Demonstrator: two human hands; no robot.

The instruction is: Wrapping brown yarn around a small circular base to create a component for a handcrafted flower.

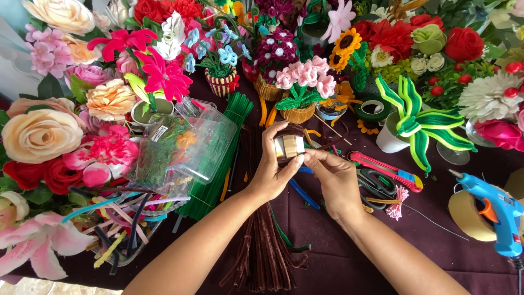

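**Both hands closing on a small round piece wrapped in brown pipe cleaner**

You are holding a small round piece [290, 145], pale and metallic on its face with brown pipe cleaner wound over its top, above the middle of the dark purple table [338, 257]. Your left hand [271, 172] is curling around it from the left, thumb and fingers clamped on its side and top. Your right hand [334, 177] is meeting it from the right, fingertips [309, 155] drawn together and pinching its lower right edge.

Below your wrists a bundle of brown pipe cleaners [265, 246] is lying lengthwise, and a sheaf of green pipe cleaners [221, 158] is running just left of your left hand, beside a clear plastic box [183, 147]. Close under your right hand, a red utility knife [385, 169], scissors [376, 186] and blue-handled pliers [303, 192] are crowding the cloth. A blue glue gun [499, 210] is sitting well apart at the right edge. Flower pots are lining the far side; bare cloth is showing only toward the near edge
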